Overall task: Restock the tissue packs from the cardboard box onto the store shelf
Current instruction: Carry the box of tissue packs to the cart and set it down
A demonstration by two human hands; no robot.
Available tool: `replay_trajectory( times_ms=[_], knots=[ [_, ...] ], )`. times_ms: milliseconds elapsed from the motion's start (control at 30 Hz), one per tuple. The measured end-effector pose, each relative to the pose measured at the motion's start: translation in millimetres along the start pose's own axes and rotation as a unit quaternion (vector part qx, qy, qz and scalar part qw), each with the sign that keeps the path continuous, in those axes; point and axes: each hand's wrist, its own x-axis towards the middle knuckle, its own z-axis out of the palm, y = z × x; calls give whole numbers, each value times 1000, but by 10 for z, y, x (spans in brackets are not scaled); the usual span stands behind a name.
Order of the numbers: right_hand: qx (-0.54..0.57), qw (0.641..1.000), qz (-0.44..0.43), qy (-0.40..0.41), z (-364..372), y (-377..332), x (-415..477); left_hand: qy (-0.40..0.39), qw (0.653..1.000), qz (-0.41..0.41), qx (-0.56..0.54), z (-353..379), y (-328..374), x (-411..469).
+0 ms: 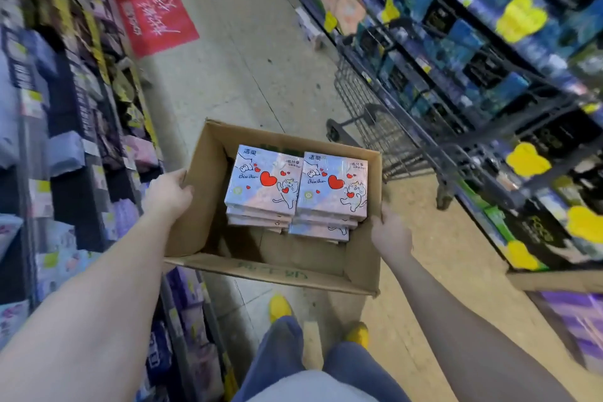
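An open cardboard box (pixel 195 238) hangs in the air in front of me above the aisle floor. My left hand (pixel 168 194) grips its left wall and my right hand (pixel 390 233) grips its right wall. Inside, against the far wall, stand two side-by-side stacks of pink tissue packs (pixel 295 188) printed with red hearts and cats. The near half of the box floor is bare. Store shelves (pixel 75 147) full of purple and blue packs run along my left.
A grey wire shopping cart (pixel 388 137) stands just beyond the box on the right, against a shelf of dark blue packs with yellow tags (pixel 525 18). A red floor mat (pixel 150 3) lies farther down the aisle. Another cardboard box edge (pixel 554 281) is at right.
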Motion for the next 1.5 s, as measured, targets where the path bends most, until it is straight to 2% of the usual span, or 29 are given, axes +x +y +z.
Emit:
replay_trajectory(
  times_ms=[233, 500, 767, 967, 1300, 1500],
  knots=[
    [-33, 994, -103, 18, -407, -996, 752, 39, 996, -64, -51, -457, -2, 369],
    [-60, 986, -154, 8, -811, -1625, 1705, 68, 986, -108, -104, -700, 399, 750],
    [-64, 978, -199, -18, -1341, -2013, 2541, 68, 988, -101, -91, -967, 1066, 1078],
    [-48, 976, -212, 2, -1734, -2232, 2944, 71, 988, -84, -105, -1248, 1522, 1441],
    [-54, 979, -180, 81, -2274, -2674, 3617, 63, 993, 9, -100, -1741, 2386, 2468],
    [-24, 987, -88, 131, -2442, -2859, 3984, 6, 986, 77, -147, -1974, 3120, 3416]
  ],
)
